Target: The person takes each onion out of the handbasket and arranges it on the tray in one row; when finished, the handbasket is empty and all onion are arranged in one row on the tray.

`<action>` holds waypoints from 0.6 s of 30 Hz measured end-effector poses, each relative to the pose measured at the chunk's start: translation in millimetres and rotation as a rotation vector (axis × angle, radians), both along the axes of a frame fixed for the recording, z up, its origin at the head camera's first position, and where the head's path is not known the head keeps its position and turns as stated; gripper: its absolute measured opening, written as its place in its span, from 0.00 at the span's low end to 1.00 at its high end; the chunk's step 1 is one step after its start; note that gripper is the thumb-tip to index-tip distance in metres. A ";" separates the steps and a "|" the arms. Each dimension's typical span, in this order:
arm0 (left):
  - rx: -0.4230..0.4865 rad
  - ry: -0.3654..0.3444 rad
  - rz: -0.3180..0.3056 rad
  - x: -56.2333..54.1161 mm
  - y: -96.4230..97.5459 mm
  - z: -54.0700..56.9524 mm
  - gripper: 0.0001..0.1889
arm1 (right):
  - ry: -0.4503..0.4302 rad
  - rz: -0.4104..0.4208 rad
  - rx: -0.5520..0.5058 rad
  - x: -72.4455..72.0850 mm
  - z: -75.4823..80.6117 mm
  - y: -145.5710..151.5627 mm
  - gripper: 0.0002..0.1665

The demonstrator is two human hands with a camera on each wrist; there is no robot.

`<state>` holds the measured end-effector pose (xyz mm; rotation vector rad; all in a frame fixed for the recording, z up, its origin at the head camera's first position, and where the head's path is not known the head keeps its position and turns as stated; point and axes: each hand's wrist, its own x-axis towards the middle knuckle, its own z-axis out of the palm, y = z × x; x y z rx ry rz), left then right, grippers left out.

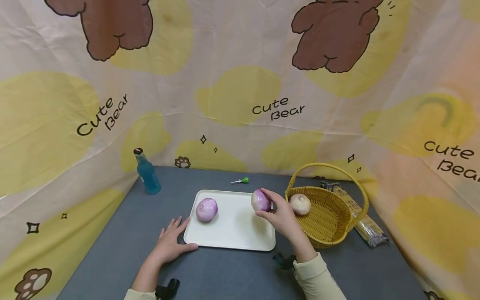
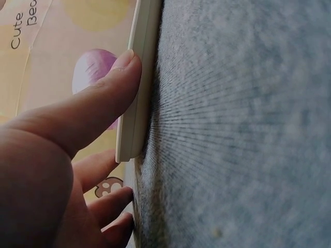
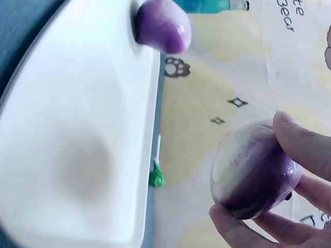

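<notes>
A white tray (image 1: 228, 235) lies on the table. On its left part sits a purple onion (image 1: 206, 209). My left hand (image 1: 170, 243) spreads around the tray's near left corner, the thumb (image 2: 111, 90) against the near edge and the index finger by the left side. Over the tray's right end, my right hand (image 1: 281, 214) holds a second purple onion (image 1: 260, 201) between thumb and fingers. In the right wrist view this onion (image 3: 253, 170) appears purple with a pale side, raised off the tray. A pale onion (image 1: 300, 204) rests in the yellow wicker basket (image 1: 326, 225) beside that hand.
A blue bottle (image 1: 148, 174) stands at the back left. Behind the tray lies a green lollipop (image 1: 244, 180). A long clear-and-yellow package (image 1: 365, 227) lies right of the basket, whose tall handle (image 1: 326, 165) arches upward. A printed cloth hangs behind the table.
</notes>
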<state>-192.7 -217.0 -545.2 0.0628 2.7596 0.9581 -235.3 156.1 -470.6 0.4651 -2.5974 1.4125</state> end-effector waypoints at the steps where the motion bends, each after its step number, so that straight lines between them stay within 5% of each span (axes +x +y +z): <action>1: -0.001 -0.001 0.001 0.0 -0.1 0.4 0.57 | 0.001 0.006 -0.001 -1.7 -0.7 -3.7 0.43; 9: 0.011 -0.004 0.000 -0.7 1.2 0.7 0.57 | -0.008 0.026 -0.015 -12.8 -4.1 -28.1 0.43; 18: 0.006 0.005 -0.003 0.2 -1.5 -3.1 0.57 | -0.003 0.095 0.017 -26.7 -25.2 -59.0 0.42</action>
